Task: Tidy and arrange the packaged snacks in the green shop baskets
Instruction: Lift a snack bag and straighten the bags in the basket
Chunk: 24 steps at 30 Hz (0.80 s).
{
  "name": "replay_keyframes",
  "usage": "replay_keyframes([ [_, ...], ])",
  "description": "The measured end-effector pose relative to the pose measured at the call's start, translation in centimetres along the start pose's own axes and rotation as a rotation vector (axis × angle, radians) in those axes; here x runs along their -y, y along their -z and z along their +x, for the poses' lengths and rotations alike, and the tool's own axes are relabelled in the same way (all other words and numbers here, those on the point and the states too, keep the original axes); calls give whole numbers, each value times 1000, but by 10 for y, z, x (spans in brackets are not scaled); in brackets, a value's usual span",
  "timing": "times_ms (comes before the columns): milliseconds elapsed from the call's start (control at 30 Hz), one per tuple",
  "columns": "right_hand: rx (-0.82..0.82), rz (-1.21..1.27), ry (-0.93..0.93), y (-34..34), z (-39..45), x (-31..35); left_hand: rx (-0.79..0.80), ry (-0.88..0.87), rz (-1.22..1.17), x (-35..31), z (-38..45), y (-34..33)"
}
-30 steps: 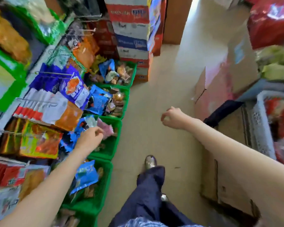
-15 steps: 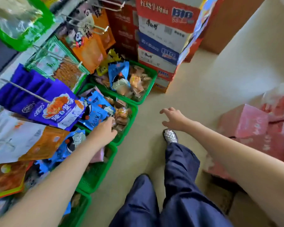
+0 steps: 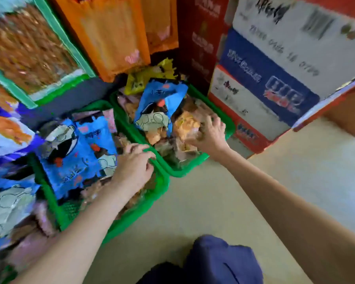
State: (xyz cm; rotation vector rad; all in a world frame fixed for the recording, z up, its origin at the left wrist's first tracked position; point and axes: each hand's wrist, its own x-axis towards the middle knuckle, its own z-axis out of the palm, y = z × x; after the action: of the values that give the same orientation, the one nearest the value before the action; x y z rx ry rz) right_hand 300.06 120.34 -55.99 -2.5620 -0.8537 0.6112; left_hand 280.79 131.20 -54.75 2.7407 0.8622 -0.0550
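Two baskets, the near basket (image 3: 162,181) and the far basket (image 3: 228,128), are being set side by side, with stacked cartons (image 3: 275,78) lying right of the far one.

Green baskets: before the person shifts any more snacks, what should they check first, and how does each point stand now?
1. Right hand in the far basket, on the small packets: ok.
2. Its grip on a packet: cannot tell, blurred.
3. Left hand at the near basket, fingers over the rim: ok.
4. Blue bag in the far basket lying flat: not ok, propped up.
5. Yellow packet fully inside the basket: cannot tell.
6. Cartons beside the far basket clear of the hands: ok.
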Motion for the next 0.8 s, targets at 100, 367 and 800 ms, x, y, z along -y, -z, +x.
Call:
replay_keyframes([
  [100, -96, 117, 123, -38, 72, -2, -220, -13, -27, 37, 38, -63],
  [367, -142, 80, 218, -72, 114, 40, -446, 295, -310, 66, 61, -92],
  [800, -438, 398, 634, -78, 88, 89, -478, 500, -702, 80, 6, -79],
])
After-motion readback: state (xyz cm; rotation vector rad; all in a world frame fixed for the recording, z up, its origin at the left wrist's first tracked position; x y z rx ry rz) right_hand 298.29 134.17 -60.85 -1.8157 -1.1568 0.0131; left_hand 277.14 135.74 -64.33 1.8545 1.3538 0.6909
